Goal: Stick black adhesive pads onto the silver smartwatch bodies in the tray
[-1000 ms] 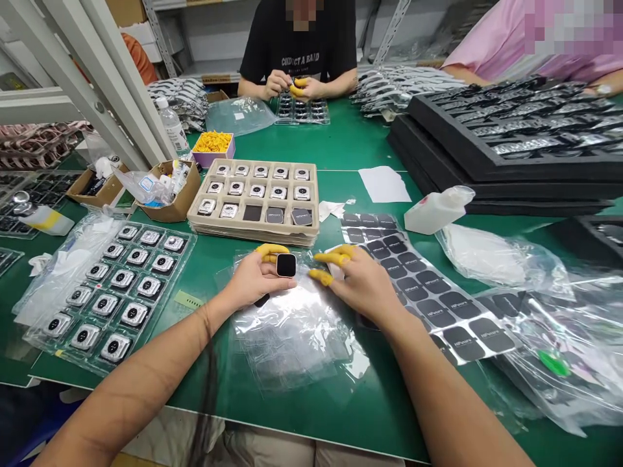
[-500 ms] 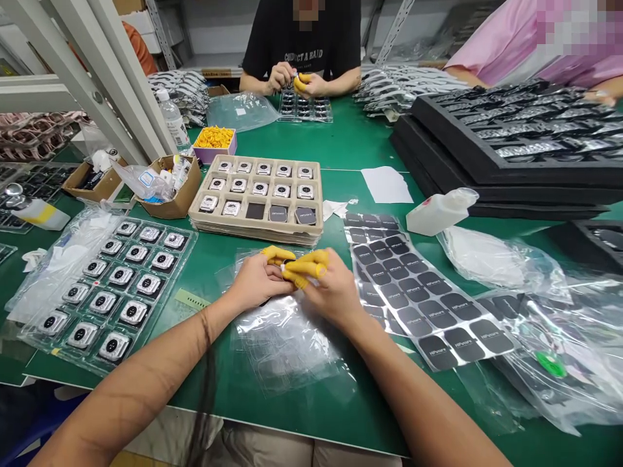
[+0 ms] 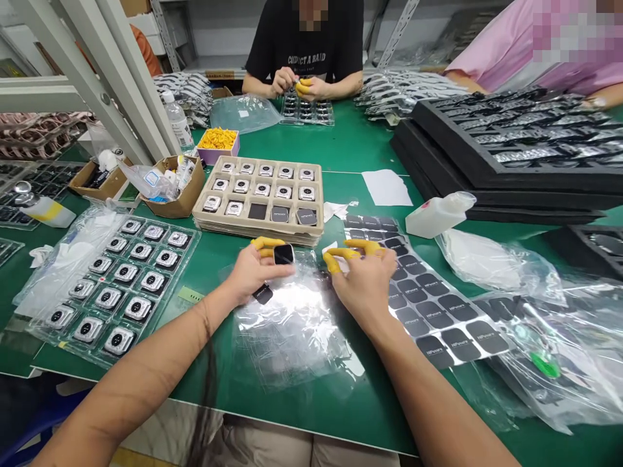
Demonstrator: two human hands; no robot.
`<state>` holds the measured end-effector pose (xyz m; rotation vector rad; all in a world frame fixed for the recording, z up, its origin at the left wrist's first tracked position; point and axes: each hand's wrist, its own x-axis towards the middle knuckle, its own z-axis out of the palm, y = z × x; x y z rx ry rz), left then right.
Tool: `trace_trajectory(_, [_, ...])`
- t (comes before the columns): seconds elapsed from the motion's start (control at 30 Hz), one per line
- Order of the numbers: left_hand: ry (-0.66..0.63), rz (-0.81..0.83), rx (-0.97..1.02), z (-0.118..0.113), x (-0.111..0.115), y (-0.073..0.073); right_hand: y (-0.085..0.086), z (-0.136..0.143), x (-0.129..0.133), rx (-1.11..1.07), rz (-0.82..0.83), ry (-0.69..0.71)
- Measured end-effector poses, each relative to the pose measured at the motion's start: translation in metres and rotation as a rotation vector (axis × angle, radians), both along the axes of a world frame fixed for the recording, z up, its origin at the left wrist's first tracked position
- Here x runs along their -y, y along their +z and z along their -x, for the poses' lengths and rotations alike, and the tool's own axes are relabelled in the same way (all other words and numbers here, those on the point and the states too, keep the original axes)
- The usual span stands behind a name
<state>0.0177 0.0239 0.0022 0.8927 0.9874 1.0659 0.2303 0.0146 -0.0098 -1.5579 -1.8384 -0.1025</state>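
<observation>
My left hand, with yellow finger cots, is closed around a smartwatch body, its dark screen facing up. Beneath that wrist lies a small black square on clear plastic sheets. My right hand, apart from the watch and also wearing yellow finger cots, has its fingers bent around a white piece that looks like a wipe, partly hidden by the fingers. Beside this hand is a sheet of dark rounded-square stickers.
A beige tray of watch bodies stands ahead; a clear blister tray holds more at left. A white bottle and stacked black foam trays are at right. Across the table, a person's hands work over another tray.
My hands have drawn apart, the right one moving rightward with the white piece. The watch's dark screen now shows in my left hand, and the black square under the wrist is uncovered.
</observation>
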Motion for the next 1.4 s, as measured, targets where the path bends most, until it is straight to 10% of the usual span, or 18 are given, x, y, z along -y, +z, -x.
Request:
trace_trajectory(0.23, [0.263,-0.026,0.350,0.017,-0.020,0.011,0.014,0.048,0.017,-0.018,0.310,0.705])
trace_trajectory(0.7, [0.192,-0.021,0.247,0.017,-0.019,0.010,-0.001,0.067,0.024,-0.079,0.412,0.463])
trace_trajectory(1.0, [0.144,-0.112,-0.083,0.014,-0.013,0.004,-0.005,0.061,0.030,0.113,0.061,0.557])
trace_trajectory(1.17, [0.137,-0.133,-0.147,0.013,-0.012,0.004,0.004,0.063,0.049,0.209,0.225,0.691])
trace_trajectory(1.4, [0.085,-0.165,-0.133,0.010,-0.005,0.000,0.048,0.029,0.041,-0.480,0.553,0.850])
